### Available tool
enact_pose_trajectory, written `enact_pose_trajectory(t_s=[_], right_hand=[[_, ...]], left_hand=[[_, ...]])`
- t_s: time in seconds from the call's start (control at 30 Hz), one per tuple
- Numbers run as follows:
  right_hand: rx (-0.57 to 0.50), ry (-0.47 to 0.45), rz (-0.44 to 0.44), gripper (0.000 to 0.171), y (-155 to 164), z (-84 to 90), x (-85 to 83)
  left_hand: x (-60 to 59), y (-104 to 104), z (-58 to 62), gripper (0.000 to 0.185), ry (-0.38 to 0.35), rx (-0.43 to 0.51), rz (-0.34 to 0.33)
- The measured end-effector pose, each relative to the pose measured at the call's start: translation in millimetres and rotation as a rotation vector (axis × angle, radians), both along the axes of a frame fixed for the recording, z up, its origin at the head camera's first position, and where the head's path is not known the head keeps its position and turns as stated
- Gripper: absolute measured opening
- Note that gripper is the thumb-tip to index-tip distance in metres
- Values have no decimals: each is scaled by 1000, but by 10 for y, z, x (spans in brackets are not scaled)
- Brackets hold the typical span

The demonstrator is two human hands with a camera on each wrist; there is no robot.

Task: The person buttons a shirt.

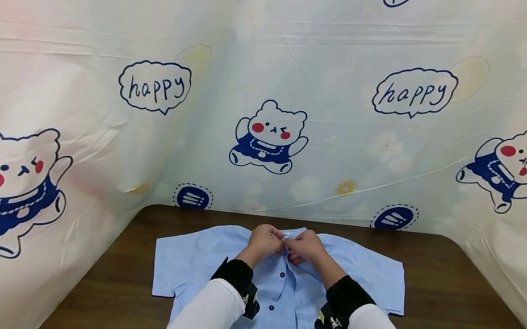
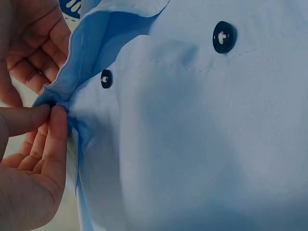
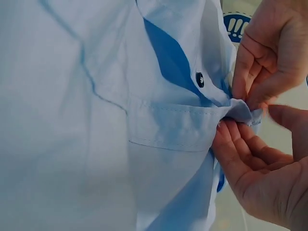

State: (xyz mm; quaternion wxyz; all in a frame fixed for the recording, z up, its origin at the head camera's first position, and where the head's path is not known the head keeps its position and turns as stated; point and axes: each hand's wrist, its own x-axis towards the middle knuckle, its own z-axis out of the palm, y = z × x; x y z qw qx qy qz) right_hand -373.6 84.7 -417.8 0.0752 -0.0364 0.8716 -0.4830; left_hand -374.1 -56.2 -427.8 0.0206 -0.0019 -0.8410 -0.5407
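Note:
A light blue short-sleeved shirt (image 1: 206,262) lies front up, its collar end away from me. Both hands work at the top of its front opening, just under the collar. My left hand (image 2: 31,180) pinches the cloth edge between thumb and forefinger. Across from it, my right hand (image 3: 264,180) holds the edge of the buttonhole strip (image 3: 168,126), fingertips tucked beneath the cloth. Dark buttons (image 1: 271,308) run down the shirt front below the hands, and the strip beside them hangs loose from them. What lies between the fingertips is mostly hidden.
The shirt is spread on a dark brown wooden table (image 1: 447,309). Behind and beside the table hangs a pale curtain (image 1: 329,140) printed with bears and lettering. Black bands with small devices (image 1: 249,300) sit on both wrists over white sleeves (image 1: 204,322).

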Motion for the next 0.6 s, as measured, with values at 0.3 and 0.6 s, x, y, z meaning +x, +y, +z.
enact_pose_trajectory(t_s=[0.3,0.6], right_hand=[[87,45,-91,21,10,18,-11],[27,44,-63,8,47,8,-8]], left_hand=[[-1,-8,-15,16,-65,16,31],[55,7,28,16,-225,433,70]])
